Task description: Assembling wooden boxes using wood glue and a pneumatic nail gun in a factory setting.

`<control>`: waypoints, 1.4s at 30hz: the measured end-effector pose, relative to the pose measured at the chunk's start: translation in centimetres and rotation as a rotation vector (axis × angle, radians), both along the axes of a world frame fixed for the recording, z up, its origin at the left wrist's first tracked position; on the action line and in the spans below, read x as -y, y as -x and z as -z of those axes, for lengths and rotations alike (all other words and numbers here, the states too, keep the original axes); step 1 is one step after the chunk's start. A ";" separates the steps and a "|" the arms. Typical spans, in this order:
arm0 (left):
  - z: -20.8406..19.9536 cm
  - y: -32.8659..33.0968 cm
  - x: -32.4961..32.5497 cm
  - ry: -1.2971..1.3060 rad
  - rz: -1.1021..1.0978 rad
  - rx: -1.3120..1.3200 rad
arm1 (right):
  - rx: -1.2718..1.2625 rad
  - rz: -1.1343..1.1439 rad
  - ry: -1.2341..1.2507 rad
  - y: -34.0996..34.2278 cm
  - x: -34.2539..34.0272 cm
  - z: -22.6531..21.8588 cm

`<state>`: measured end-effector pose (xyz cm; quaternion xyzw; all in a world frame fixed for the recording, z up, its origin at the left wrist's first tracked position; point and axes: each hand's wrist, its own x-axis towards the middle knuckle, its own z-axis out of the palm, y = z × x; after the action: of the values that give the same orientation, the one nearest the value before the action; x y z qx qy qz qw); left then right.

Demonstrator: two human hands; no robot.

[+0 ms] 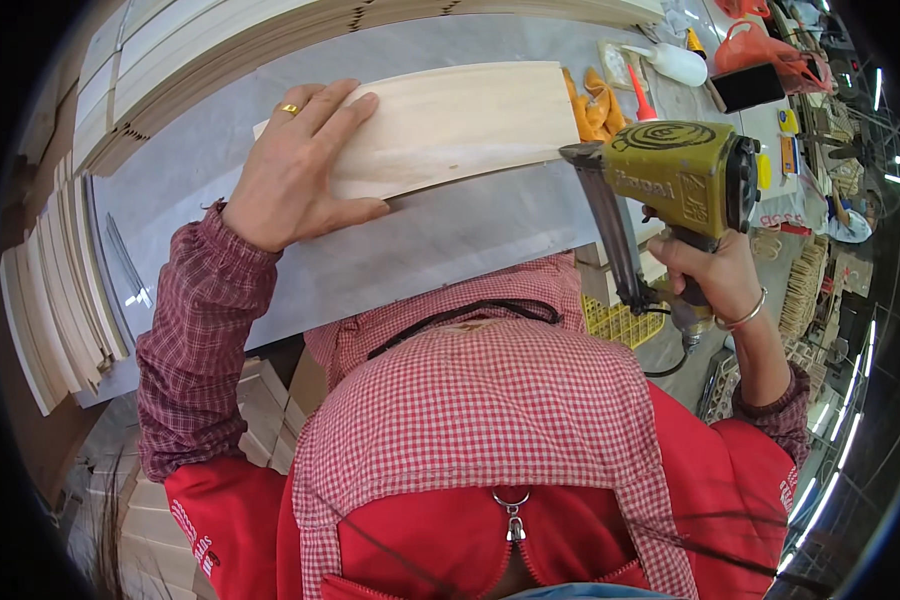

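A pale, thin wooden board [460,125] lies across the grey work surface [440,240] in front of me. My left hand [295,165] holds its left end, fingers over the top and thumb along the near edge. In my right hand [715,275] is an olive-green pneumatic nail gun [670,185], gripped by its handle. Its dark nose reaches the near right corner of the board; whether it touches is hard to tell. Under the gun's body slants a long dark magazine. Orange-yellow gloves [597,105] lie just past the board's right end.
Stacked wooden strips stand along the far side [270,45] and the left side [60,290]. At far right are a white squeeze bottle [678,63] with a red nozzle piece near it, a dark phone [748,88] and a red plastic bag [770,50]. A yellow crate [620,322] sits below the surface.
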<state>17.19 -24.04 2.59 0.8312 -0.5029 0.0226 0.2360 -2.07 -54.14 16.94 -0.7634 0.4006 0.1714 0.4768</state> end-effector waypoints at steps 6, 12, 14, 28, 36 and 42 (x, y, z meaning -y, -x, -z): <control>0.3 0.2 0.2 0.061 -0.006 0.041 | -0.009 -0.007 -0.102 -1.8 -4.4 -0.4; 0.6 0.1 0.3 0.059 -0.007 -0.026 | -0.085 -0.054 -0.120 -2.9 -6.2 -0.6; 0.7 0.2 0.5 0.076 -0.008 -0.018 | -0.086 -0.055 -0.108 -2.8 -6.4 -0.2; 1.3 0.3 0.6 0.140 -0.003 0.033 | -0.066 -0.179 0.090 -2.7 -7.9 -0.1; 1.1 0.6 0.1 0.144 -0.019 0.005 | -0.050 -0.206 0.062 -7.8 -7.8 -1.3; 0.8 0.8 -0.3 0.150 -0.012 -0.035 | 0.025 -0.349 0.023 -11.6 -7.9 -0.4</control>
<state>16.38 -23.71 1.78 0.8144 -0.4906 0.0470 0.3062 9.53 -46.23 17.38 -0.8288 0.2580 0.2376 0.4360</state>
